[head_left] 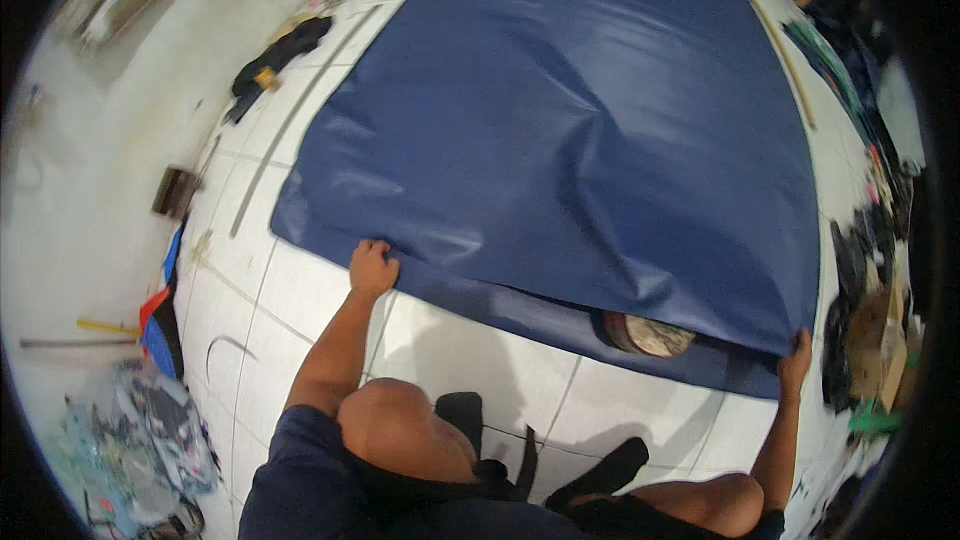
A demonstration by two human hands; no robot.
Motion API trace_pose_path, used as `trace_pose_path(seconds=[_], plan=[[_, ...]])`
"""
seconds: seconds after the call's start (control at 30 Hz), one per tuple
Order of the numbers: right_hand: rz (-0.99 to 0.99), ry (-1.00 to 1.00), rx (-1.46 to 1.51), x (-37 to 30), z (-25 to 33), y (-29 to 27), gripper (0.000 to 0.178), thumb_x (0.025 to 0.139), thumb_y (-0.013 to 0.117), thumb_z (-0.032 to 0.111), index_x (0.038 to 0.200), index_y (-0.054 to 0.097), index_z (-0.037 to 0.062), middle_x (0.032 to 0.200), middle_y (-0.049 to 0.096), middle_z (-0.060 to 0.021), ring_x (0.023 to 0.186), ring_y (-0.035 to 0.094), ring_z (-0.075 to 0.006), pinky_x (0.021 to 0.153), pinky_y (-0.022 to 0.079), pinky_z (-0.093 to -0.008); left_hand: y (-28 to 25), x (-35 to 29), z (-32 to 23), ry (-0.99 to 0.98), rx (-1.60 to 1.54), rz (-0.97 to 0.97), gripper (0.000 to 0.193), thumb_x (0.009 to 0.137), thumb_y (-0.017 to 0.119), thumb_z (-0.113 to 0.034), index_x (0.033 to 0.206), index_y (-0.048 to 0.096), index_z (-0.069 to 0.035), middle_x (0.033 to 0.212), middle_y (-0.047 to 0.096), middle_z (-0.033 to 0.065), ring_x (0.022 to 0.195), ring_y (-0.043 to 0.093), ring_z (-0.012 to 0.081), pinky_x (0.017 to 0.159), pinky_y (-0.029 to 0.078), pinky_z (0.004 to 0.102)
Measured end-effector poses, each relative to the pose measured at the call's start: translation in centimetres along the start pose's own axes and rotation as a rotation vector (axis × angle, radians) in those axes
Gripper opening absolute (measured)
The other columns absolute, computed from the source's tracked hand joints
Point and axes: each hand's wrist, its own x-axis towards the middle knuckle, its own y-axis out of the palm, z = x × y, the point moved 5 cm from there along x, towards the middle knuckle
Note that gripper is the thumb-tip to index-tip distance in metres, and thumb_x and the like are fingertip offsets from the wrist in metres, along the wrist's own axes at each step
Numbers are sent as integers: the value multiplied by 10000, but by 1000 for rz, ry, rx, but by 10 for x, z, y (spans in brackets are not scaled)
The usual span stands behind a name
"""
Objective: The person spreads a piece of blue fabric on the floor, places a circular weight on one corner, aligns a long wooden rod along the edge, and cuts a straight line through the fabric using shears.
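Observation:
A large dark blue sheet (480,140), smooth and slightly shiny like vinyl or tarpaulin, spreads over the tiled floor in front of me. It lies doubled, with a gap between the layers along the near edge. My left hand (373,268) grips that edge at left of centre, fingers curled over it. At the near right corner my right hand (796,365) pinches the upper layer, its fingers partly hidden. Between the layers a round object (650,335) with a pale, patchy top and dark side pokes out; its kind is unclear. Creases run through the upper layer.
White floor tiles (420,330) surround the sheet. Long thin strips, one grey (290,130) and one yellowish (785,50), lie along its sides. Plastic bags (140,450) pile at lower left. Cardboard (875,335) and black bags crowd the right. A dark cloth (280,60) lies far left.

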Motion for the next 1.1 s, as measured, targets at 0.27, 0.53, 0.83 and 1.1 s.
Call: trace_pose_path(seconds=[0.27, 0.53, 0.83, 1.1], plan=[[41, -138, -269, -2, 31, 8, 493, 764, 593, -47, 1251, 523, -32, 1208, 582, -220, 1120, 557, -397, 1005, 422, -430, -62, 14, 162, -338, 19, -128, 683, 768, 661, -345, 1322, 508, 24, 1364, 457, 313, 1287, 421, 463, 1108, 340, 478], [182, 36, -468, 18, 2, -26, 462, 900, 475, 149, 1348, 493, 39, 1330, 535, -222, 1269, 473, -404, 1065, 374, -449, -102, 98, 221, -189, 274, -369, 655, 871, 597, -369, 1419, 442, -46, 1513, 323, 257, 1388, 302, 468, 1131, 286, 522], [221, 91, -399, 34, 12, -54, 397, 925, 456, 189, 1278, 563, 43, 1257, 609, -218, 1107, 593, -398, 967, 430, -436, -78, 129, 244, -532, 97, 11, 1091, 723, 583, -788, 1516, 299, -94, 1585, 228, 179, 1465, 209, 356, 1147, 200, 598], [302, 126, -25, 20, -22, -14, 371, 905, 441, 68, 1243, 571, -12, 1213, 618, -211, 1112, 583, -374, 960, 440, -391, -90, 131, 245, -586, 127, 44, 1162, 705, 604, -774, 1551, 180, -100, 1609, 126, 186, 1486, 117, 362, 1155, 117, 613]])
